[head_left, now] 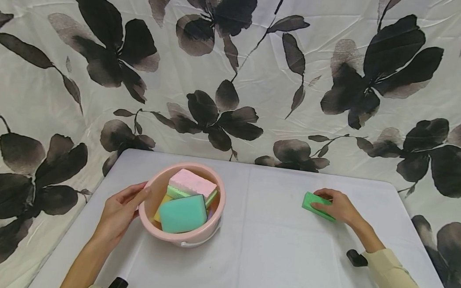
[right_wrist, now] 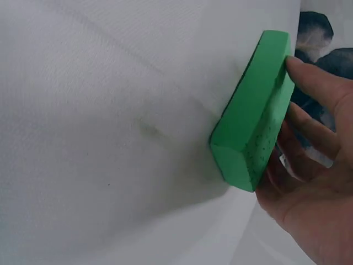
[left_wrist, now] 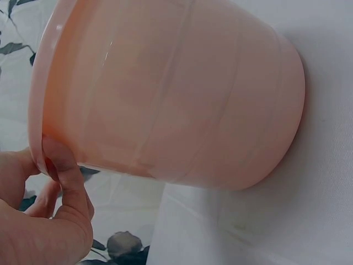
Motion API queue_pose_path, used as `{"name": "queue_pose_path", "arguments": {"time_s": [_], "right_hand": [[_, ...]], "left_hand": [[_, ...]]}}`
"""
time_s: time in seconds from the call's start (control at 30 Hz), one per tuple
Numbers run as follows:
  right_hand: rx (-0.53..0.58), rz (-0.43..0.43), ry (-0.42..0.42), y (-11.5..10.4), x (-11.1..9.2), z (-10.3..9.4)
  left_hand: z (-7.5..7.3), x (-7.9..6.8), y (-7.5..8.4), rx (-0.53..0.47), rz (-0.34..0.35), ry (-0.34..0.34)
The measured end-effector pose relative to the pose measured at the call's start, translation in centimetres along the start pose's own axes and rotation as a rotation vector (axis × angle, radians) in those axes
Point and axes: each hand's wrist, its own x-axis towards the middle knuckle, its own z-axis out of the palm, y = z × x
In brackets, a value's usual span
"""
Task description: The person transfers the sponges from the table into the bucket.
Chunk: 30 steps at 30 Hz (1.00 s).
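A pink bucket (head_left: pixel 180 238) with a white handle stands on the left part of the table. My left hand (head_left: pixel 119 214) pinches its rim between thumb and fingers, seen closely in the left wrist view. Inside the bucket lie a teal sponge (head_left: pixel 183 214), a pink sponge (head_left: pixel 193 182), a light green piece (head_left: pixel 177 192) and a bit of yellow (head_left: pixel 164 201); other contents are partly covered. Far to the right, my right hand (head_left: pixel 338 205) grips a green sponge (right_wrist: pixel 248 105) by its edges, low over the white tabletop. The sponge's underside is hidden.
White cloth covers the table (head_left: pixel 271 252). Behind it hangs a floral curtain (head_left: pixel 281 98) with dark flowers, close to the table's back edge. A black wrist device (head_left: pixel 356 258) shows beside the right sleeve, and another (head_left: pixel 114 286) by the left.
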Motion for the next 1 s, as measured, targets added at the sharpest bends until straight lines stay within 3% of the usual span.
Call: {"name": "queue_pose_path", "arguments": {"time_s": [0.3,0.57,1.0], "right_hand": [[-0.022,-0.054,-0.050,-0.8,0.1,-0.9],[-0.060,-0.143,-0.163,-2.3,-0.1,-2.6],[0.004,-0.103,-0.153,-4.2,0.3,-3.1]], "left_hand": [[0.1,0.2,0.0,-0.003,0.003,-0.003],[0.1,0.2,0.0,0.002,-0.008,0.013],[0.1,0.1,0.0,-0.001,-0.002,0.013]]}}
